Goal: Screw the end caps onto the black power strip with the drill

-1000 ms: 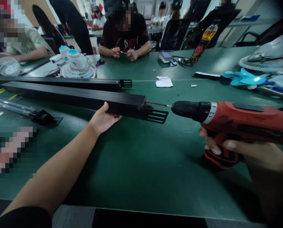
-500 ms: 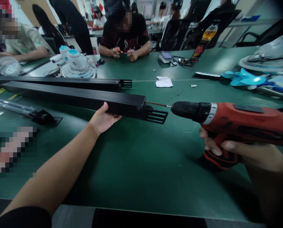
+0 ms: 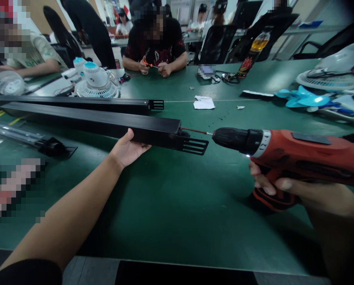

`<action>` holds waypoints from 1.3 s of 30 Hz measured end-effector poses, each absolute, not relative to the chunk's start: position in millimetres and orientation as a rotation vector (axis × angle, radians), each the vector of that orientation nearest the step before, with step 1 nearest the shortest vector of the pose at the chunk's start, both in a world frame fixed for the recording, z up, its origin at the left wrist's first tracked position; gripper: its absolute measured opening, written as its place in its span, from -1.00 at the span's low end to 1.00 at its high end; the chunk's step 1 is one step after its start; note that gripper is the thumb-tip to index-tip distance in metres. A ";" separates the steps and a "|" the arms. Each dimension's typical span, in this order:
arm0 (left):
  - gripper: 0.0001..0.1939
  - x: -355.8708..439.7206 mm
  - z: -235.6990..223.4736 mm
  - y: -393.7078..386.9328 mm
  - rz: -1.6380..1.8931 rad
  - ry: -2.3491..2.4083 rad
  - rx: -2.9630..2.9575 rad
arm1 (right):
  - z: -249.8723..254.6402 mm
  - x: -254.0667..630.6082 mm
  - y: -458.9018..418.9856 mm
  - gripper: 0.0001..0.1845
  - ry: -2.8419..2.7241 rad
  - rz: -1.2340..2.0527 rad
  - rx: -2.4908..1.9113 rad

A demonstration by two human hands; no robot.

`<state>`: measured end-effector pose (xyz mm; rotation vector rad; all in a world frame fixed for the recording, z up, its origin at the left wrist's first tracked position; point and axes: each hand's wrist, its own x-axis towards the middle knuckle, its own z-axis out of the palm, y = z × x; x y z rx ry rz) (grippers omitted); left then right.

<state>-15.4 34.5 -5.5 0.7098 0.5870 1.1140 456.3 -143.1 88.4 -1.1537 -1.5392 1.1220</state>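
Observation:
My left hand (image 3: pixel 130 149) grips a long black rectangular bar (image 3: pixel 105 120) near its right end, thumb on the near side and fingers underneath. A flat slotted black bracket (image 3: pixel 195 146) sticks out from that end. In my right hand (image 3: pixel 286 188) is a red and black cordless drill (image 3: pixel 301 154), pointing left, with a finger at its trigger. From its chuck a long thin bit (image 3: pixel 196 131) reaches to the bar's end face; the tip's exact seat is too small to make out. A small light glows under the chuck.
A second black bar (image 3: pixel 111 103) lies just behind. Left of me lies a clear tube with a black end (image 3: pixel 54 146). White fan parts (image 3: pixel 95 81), paper scraps (image 3: pixel 204 103), blue fan blades (image 3: pixel 303 97) and a bottle (image 3: pixel 254 53) are farther back. Across the table a person (image 3: pixel 155 43) holds a screwdriver.
The drill's light has come on under the chuck. Both hands, the bar and the drill hold nearly the same positions; the whole view has shifted slightly.

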 end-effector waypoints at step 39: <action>-0.45 -12.6 -3.2 32.2 1.133 0.607 0.683 | 83.8 471.8 -145.6 -0.64 -1.535 1.337 -1.078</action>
